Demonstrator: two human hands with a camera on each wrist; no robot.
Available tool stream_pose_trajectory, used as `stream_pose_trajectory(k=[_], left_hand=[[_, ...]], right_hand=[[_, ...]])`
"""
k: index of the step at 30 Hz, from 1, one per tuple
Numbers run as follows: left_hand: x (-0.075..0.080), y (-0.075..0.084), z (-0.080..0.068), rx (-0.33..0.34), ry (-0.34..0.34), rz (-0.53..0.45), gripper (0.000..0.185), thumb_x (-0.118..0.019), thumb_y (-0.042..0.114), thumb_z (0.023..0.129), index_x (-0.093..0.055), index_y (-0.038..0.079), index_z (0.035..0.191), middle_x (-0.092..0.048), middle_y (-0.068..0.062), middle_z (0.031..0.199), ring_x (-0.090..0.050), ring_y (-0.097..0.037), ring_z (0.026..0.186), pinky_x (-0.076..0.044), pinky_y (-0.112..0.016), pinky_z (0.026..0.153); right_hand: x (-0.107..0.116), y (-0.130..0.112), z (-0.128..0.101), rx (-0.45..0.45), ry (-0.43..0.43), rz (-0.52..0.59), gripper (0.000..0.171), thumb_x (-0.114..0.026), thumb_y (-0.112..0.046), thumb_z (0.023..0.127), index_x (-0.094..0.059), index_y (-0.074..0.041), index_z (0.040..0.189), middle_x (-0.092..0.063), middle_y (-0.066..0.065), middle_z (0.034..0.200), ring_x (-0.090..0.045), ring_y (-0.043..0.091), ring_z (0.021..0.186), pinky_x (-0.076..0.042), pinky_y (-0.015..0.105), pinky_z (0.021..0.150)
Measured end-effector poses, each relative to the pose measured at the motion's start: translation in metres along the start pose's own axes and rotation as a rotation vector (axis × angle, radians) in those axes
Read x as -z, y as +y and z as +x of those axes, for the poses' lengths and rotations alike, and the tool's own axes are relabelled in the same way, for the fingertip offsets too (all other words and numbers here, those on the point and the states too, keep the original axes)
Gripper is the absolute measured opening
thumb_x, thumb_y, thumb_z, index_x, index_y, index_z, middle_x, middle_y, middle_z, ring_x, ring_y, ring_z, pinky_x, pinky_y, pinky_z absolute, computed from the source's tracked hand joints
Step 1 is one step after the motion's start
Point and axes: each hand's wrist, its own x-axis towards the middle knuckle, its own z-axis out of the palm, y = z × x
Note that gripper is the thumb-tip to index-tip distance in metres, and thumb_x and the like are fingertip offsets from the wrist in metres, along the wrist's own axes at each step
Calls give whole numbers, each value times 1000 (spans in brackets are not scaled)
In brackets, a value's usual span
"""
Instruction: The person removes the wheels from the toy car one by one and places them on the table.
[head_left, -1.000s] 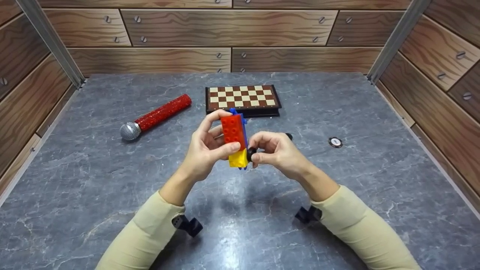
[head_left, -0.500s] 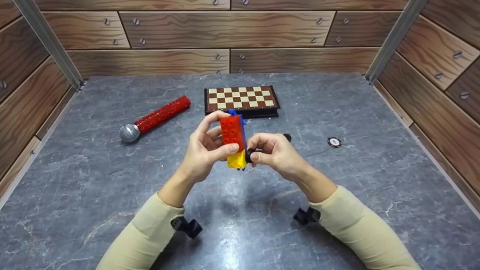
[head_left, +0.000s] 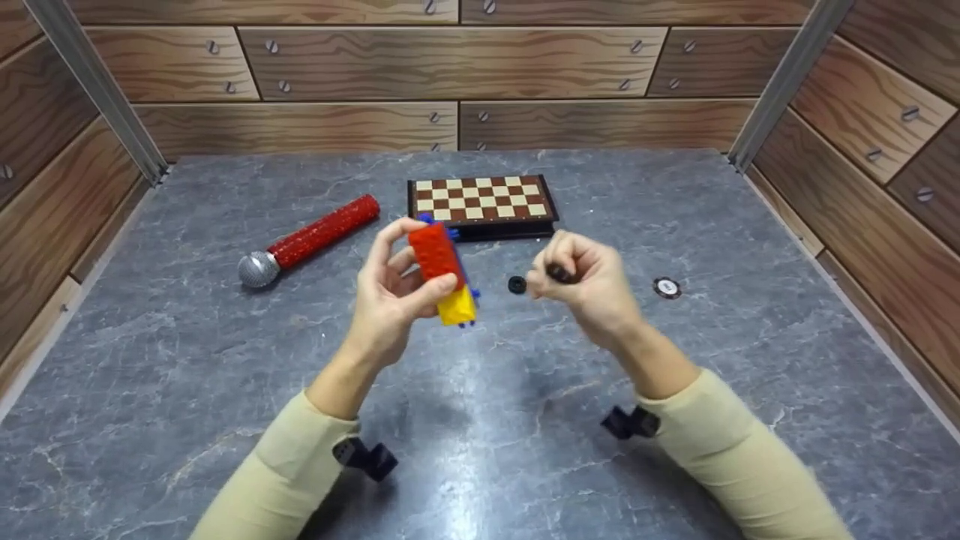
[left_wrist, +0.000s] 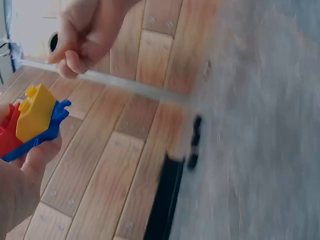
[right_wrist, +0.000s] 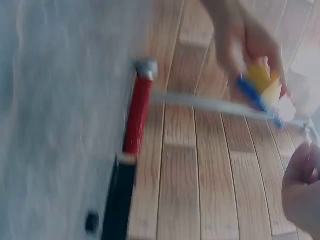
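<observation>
The grey tabletop (head_left: 187,360) is walled on three sides by wood panels, with bare room along its near edge and both side edges. The chessboard (head_left: 481,201) lies toward the far edge, the red microphone (head_left: 311,238) toward the far-left corner. Over the middle, the left hand (head_left: 390,296) grips the brick stack (head_left: 442,274) upright. The right hand (head_left: 589,281), just beside, pinches a small dark piece. A black wheel (head_left: 517,284) shows between them; a round token (head_left: 667,288) lies rightward.
</observation>
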Motion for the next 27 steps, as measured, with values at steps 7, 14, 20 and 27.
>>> stream_pose_trajectory(k=[7, 14, 20, 27], left_hand=[[1, 4, -1, 20, -2, -48, 56, -69, -4, 80, -43, 13, 127, -55, -26, 110, -60, -45, 87, -54, -46, 57], [-3, 6, 1, 21, -16, -54, 57, -69, -2, 80, -43, 13, 127, -53, -27, 111, -59, -47, 89, -53, -50, 60], [-5, 4, 1, 35, -17, -58, 57, -70, -2, 79, -43, 13, 127, -52, -27, 110, -59, -46, 88, -53, -52, 60], [-5, 1, 0, 61, -5, -53, 57, -69, -3, 79, -42, 14, 127, -52, -27, 109, -61, -43, 87, -54, -48, 57]], right_hand=[[5, -6, -1, -106, -50, -107, 24, -70, 15, 71, -56, 0, 84, -60, 14, 84, -61, 20, 75, -53, 29, 69], [12, -5, -3, -130, 5, -292, 19, -72, 9, 73, -64, 10, 91, -63, 24, 87, -62, 17, 67, -52, 24, 60], [23, -5, -6, -240, -4, -354, 17, -60, -3, 89, -63, 10, 101, -62, 14, 82, -58, 18, 65, -48, 23, 56], [39, -5, -10, -354, -13, -359, 31, -45, -12, 99, -55, 7, 121, -59, 17, 93, -59, 17, 72, -49, 25, 59]])
